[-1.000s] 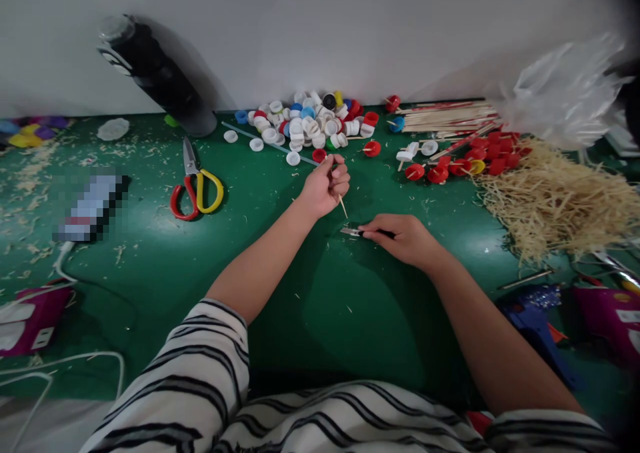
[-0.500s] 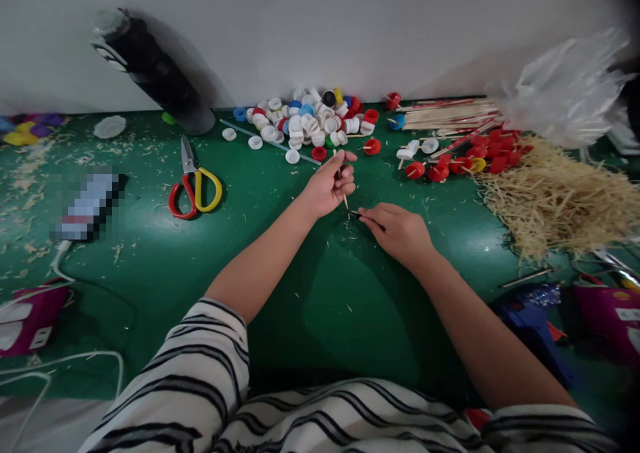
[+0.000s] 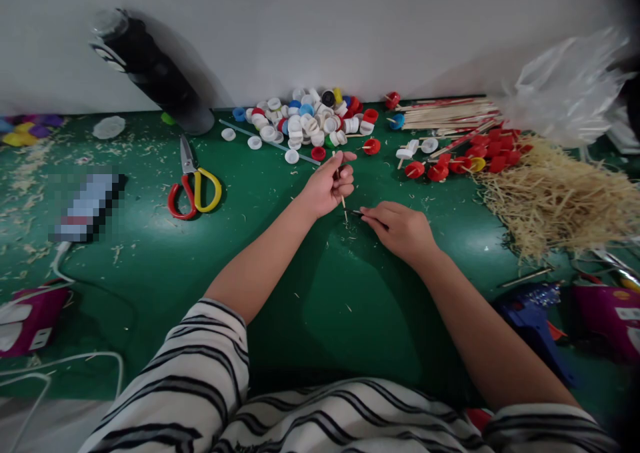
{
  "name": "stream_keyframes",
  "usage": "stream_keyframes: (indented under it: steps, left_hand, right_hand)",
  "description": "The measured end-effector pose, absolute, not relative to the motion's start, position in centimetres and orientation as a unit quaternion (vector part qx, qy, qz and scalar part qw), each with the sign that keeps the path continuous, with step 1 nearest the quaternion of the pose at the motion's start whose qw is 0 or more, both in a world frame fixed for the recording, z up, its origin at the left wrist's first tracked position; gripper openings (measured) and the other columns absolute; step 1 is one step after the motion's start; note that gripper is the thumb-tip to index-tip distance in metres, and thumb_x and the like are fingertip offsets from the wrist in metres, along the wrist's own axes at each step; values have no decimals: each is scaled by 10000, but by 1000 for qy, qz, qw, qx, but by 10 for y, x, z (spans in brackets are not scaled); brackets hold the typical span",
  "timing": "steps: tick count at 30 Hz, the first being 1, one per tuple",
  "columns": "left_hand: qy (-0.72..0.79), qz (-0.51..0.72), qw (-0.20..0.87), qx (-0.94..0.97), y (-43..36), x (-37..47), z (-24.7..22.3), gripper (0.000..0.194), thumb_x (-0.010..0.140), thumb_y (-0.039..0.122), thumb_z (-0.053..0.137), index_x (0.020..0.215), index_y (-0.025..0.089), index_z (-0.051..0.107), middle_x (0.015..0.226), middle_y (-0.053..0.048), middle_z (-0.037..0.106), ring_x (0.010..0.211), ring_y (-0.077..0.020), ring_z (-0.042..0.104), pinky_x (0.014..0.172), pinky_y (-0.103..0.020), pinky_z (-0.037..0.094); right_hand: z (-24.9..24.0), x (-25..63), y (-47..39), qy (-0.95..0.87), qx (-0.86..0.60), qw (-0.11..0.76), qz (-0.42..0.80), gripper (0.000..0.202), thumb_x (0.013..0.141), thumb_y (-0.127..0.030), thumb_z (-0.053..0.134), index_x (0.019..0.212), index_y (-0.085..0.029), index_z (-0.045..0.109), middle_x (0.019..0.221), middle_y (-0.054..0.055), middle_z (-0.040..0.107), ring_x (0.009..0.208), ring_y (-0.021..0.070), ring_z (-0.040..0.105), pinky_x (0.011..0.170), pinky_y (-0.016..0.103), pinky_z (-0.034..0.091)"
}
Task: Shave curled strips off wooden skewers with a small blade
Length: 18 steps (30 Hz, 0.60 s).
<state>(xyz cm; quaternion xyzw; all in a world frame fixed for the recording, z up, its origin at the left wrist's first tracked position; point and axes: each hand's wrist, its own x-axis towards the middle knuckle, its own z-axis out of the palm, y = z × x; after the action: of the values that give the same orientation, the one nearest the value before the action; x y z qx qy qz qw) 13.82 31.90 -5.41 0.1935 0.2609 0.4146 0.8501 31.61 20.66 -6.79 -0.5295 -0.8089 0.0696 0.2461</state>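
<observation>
A thin wooden stick [image 3: 344, 206] is pinched in my left hand [image 3: 327, 185], its lower end sticking out below the fingers. My right hand [image 3: 404, 231] grips a small dark blade-like tool [image 3: 355, 212], whose tip is close beside the stick's lower end. Thin shavings lie on the green table [image 3: 340, 333] beneath. Just beyond my left hand is a heap of bottle caps [image 3: 305, 119], mostly white, with red, blue and other colours among them.
Scissors [image 3: 193, 183], a phone [image 3: 87, 203] and a black bottle [image 3: 155, 73] stand or lie at left. Toward the right are wooden sticks [image 3: 445, 116], red caps on sticks [image 3: 495, 149], a pile of shavings [image 3: 565, 199] and a blue glue gun [image 3: 535, 319].
The tool in my right hand has shifted slightly, its tip now a little left and up. More of the stick's lower end shows below my left hand.
</observation>
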Motion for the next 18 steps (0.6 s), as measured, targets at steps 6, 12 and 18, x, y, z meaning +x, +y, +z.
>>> stream_keyframes:
  steps: [6,12,18]
  left_hand:
    - [255,415,852,191,320,137,-53,363,1072,373,437,877,138,635,552,69,390,396,-19,288,367,-124,190]
    - [254,419,850,190,318,138,-54,366,1078,356,421,880,137,636,553,70,392,393,-20,295,367,-129,193]
    - [252,436,851,151,320,137,-51,391,1095,335,362,865,139,611,544,71,380,387,-18,290,369,-127,175]
  right_hand:
    - [-67,315,208,-802,-526,252,132,253,1029,-332,540,1076,-246,774,1023,38,785,923,199,731,736,317,532]
    - [-65,320,212,-802,-514,239,187,211,1013,-304,567,1033,-228,763,1044,37,781,933,208,729,768,329,527]
    - [-62,321,208,-822,-498,201,190,198,1011,-313,574,1018,-232,755,1023,18,784,936,202,730,741,316,512]
